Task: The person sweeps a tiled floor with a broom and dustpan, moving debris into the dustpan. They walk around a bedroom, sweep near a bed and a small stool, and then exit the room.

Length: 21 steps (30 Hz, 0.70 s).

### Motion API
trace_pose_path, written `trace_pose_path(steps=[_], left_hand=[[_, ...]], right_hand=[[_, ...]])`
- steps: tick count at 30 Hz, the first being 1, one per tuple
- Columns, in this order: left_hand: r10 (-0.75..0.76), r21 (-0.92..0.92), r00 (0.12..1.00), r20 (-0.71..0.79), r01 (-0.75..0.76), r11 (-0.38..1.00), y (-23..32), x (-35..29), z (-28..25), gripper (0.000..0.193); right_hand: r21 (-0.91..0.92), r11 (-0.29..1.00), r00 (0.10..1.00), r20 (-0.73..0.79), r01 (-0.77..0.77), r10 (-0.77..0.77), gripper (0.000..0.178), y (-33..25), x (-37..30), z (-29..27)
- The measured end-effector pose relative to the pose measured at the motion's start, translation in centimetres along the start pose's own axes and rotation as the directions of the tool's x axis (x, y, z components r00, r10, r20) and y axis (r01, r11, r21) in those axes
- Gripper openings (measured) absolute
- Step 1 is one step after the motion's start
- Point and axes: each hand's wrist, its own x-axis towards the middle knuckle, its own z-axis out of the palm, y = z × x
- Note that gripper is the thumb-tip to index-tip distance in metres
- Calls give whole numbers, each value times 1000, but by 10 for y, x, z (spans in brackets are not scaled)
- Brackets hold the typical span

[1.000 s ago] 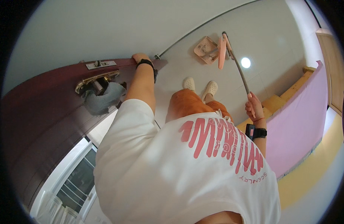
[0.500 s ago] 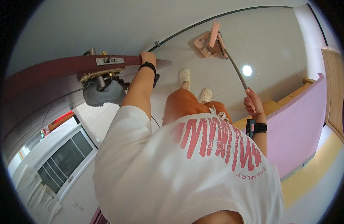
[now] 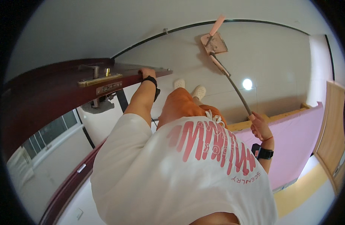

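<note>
The left hand (image 3: 147, 72) curls round the free edge of the dark red door (image 3: 56, 95); the right hand (image 3: 261, 127) wraps the handle of the broom (image 3: 237, 91). The step appears to be handling both together. Farther off, the broom's head meets or nearly meets the pink dustpan (image 3: 218, 44), near the floor's (image 3: 277, 56) wall-side edge. Moving on likely calls for keeping handle and door apart.

1. Setting: apparently a home interior.
2. Domestic fittings: dark-red door (image 3: 56, 93) with lever handle (image 3: 96, 72); white-framed window (image 3: 48, 133) beyond.
3. Furnishings: pink cloth (image 3: 292, 138) draped along a wooden frame (image 3: 286, 115).
4. Floor: pale tiles (image 3: 277, 60), with household broom (image 3: 236, 88) and dustpan (image 3: 219, 44).
</note>
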Motion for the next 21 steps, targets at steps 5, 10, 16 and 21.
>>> trace_pose_path(steps=[5, 10, 16, 21], left_hand=[[-18, -83, 997, 74, 24, 996, -25, -46, 25, 47], [-36, -102, 993, 113, 48, 994, -9, -56, 51, 51], [-36, -227, 978, 203, 83, 970, -6, -76, 69, 54], [-59, -197, 979, 195, 98, 976, -8, -104, 82, 52]], right_hand=[[40, 998, 994, 97, -46, 42, 41, -14, 7, 14], [74, 993, 987, 141, -90, 79, 25, -20, -9, 4], [-117, 992, 990, 124, -54, 69, 20, -53, -39, 37], [-15, 999, 932, 360, -40, 43, 17, -58, -24, 45]])
